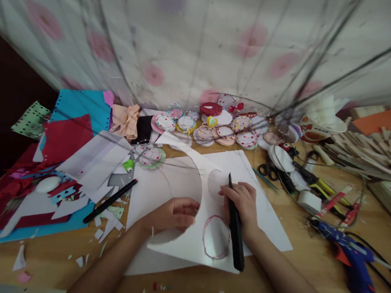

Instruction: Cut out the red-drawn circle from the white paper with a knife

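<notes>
A white sheet (188,248) with a large curved cut-out rests over another white sheet (270,230) on the table. My left hand (176,214) holds the curved edge of the upper sheet, its fingers bent round it. In my right hand (242,203) is a black cutter (236,237), its narrow tip pointing away from me, at the right side of the upper sheet. Beside that hand, a pink oval outline (216,237) shows on the sheet. Above the oval is a smaller round shape, partly behind my right fingers.
Decorated paper discs (246,139) line the back. Coloured sheets (69,138), scraps and a black pen (110,201) lie left. At right are scissors (268,172), yellow-handled pliers (317,185), a blue glue gun (349,252) with its cord, and wooden sticks (375,153).
</notes>
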Demonstrator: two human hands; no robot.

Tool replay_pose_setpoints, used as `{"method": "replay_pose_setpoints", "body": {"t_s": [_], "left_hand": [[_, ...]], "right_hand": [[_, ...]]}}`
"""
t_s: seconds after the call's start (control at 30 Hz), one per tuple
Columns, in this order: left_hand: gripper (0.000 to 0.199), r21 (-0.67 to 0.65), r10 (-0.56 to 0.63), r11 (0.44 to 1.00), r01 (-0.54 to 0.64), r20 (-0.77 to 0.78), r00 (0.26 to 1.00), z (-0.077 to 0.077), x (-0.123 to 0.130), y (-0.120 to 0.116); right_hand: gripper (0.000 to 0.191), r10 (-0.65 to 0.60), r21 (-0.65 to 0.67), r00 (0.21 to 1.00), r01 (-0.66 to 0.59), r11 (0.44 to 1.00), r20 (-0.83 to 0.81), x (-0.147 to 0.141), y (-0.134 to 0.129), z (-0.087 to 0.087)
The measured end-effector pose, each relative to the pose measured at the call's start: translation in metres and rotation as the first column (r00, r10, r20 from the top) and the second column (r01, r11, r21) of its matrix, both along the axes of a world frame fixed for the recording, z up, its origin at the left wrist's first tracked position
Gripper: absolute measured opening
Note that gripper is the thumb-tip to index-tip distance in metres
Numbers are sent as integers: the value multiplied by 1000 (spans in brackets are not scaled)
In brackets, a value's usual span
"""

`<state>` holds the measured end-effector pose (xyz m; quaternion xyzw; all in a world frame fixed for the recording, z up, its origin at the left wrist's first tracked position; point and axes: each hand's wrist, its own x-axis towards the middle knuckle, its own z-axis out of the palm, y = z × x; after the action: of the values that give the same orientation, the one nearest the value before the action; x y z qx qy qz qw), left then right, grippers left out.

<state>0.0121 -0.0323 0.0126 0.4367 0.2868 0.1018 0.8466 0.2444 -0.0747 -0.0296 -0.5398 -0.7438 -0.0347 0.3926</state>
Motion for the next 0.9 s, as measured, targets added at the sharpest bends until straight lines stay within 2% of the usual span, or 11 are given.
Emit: {"method": "replay_pose_setpoints", "body": {"t_s": [0.1,0.2,0.27,0.33,0.4,0.53,0.9], "left_hand": [[40,177,69,983,-46,-124,990,0,0,1],[33,262,250,942,-208,-139,958,-1,2,2],[31,269,378,901,-340,-104,920,-1,4,2],[31,235,438,878,-418,-40,898,-1,4,3],[32,167,415,895,-414,29,909,0,2,3],[39,42,313,948,-314,34,949,-1,-1,3],[36,-58,323,946,-320,52,945,-6,-1,5]], "right_hand": [[23,-88,117,975,114,987,-206,1,2,5],[22,-127,220,908,229,948,-399,1,5,11],[22,-154,212,865,283,935,-478,0,7,14],[19,-200,132,815,318,939,-544,-4,8,15],[16,-237,30,783,309,950,-575,-9,7,14],[18,-236,-78,808,231,970,-540,-13,3,10],[21,-220,-100,801,198,975,-557,-14,4,9]]}}
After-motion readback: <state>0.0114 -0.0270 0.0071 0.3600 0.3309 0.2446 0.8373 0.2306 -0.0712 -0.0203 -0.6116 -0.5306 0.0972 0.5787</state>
